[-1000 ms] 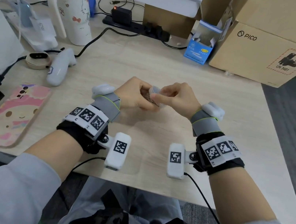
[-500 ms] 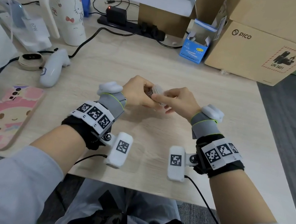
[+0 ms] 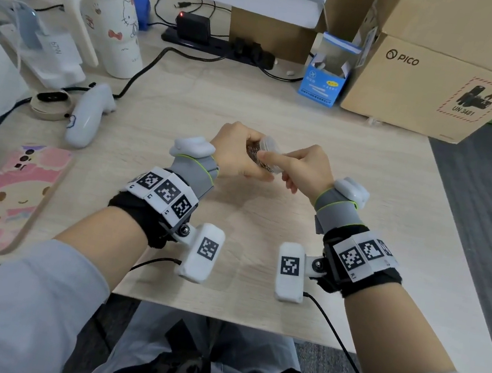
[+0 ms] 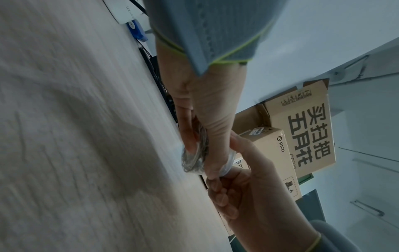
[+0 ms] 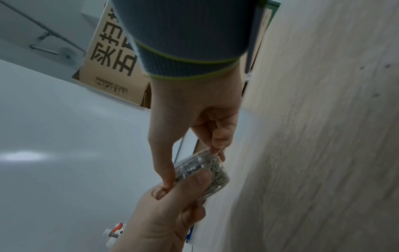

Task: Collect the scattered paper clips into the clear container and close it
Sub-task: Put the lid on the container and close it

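A small clear round container (image 3: 263, 154) packed with metal paper clips is held above the middle of the wooden table (image 3: 363, 204). My left hand (image 3: 242, 157) grips its body, thumb underneath and fingers curled over the far side. My right hand (image 3: 277, 160) pinches the clear lid (image 4: 229, 162) at the container's right end between thumb and forefinger. In the left wrist view the container (image 4: 193, 159) sits between my left hand (image 4: 200, 148) and my right hand (image 4: 218, 180). The right wrist view shows the clips inside the container (image 5: 212, 168), the right hand (image 5: 194, 167) and the left hand (image 5: 172, 201).
A pink phone (image 3: 6, 198), a white controller (image 3: 87, 118) and a white cartoon bottle (image 3: 109, 22) lie at the left. A power strip (image 3: 218, 43), a blue box (image 3: 325, 76) and cardboard boxes (image 3: 429, 86) line the back. The table's near edge is close to my wrists.
Both hands stay together on the container at mid-table. The right fingers have shifted a little on the lid, and the container is tilted slightly more.
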`<action>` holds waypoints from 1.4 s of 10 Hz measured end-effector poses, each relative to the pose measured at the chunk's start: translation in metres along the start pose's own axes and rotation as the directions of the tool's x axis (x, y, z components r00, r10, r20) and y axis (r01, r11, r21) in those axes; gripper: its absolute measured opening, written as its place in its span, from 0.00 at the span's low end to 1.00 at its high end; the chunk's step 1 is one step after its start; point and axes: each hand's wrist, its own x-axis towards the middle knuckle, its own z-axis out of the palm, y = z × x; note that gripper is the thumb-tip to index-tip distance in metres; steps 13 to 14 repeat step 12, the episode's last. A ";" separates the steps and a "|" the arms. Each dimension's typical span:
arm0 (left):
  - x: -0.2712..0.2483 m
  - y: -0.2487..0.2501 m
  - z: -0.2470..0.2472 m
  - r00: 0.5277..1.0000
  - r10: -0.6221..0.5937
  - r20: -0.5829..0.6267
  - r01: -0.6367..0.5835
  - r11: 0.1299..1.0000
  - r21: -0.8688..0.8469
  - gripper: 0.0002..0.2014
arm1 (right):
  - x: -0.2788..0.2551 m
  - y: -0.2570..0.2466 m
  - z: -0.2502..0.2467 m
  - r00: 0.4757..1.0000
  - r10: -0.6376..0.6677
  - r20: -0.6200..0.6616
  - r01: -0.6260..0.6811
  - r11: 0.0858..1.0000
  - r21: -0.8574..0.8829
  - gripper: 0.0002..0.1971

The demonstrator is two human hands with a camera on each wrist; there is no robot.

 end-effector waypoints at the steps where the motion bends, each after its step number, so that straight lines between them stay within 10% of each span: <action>1: 0.007 -0.003 0.004 0.999 0.035 -0.015 -0.035 0.998 0.052 0.17 | 0.002 0.002 -0.002 1.000 -0.001 -0.028 0.002 1.000 0.016 0.23; 4: 0.025 -0.016 0.022 0.999 0.031 -0.006 -0.032 0.995 -0.094 0.20 | 0.011 0.017 -0.013 0.995 -0.065 -0.070 0.062 0.997 -0.053 0.30; 10: 0.044 -0.028 0.031 0.998 -0.054 0.031 0.043 0.959 0.281 0.39 | 0.031 0.038 -0.025 0.994 0.103 0.029 -0.106 0.983 0.147 0.16; 14: 0.046 -0.020 0.017 0.995 -0.083 0.056 0.079 0.994 0.076 0.45 | 0.028 0.029 -0.029 0.987 0.163 0.009 -0.161 0.966 0.203 0.18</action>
